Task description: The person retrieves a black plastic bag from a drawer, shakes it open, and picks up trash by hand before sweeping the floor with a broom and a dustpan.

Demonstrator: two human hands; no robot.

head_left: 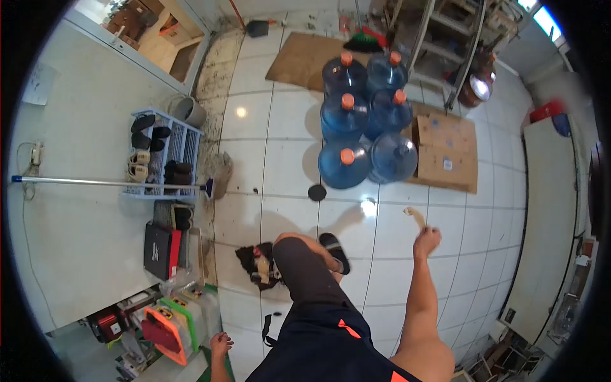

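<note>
Tan strip [417, 216] sits pinched in the closed right hand [427, 241], raised just below the blue water jugs [366, 121]; the left hand [221, 344], loosely open and empty, hangs far below them.

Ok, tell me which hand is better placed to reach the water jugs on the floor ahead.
Probably the right. The right hand is stretched forward, already gripping a small tan object, nearest the blue water jugs. The left hand hangs low and back beside the orange and green case.
</note>
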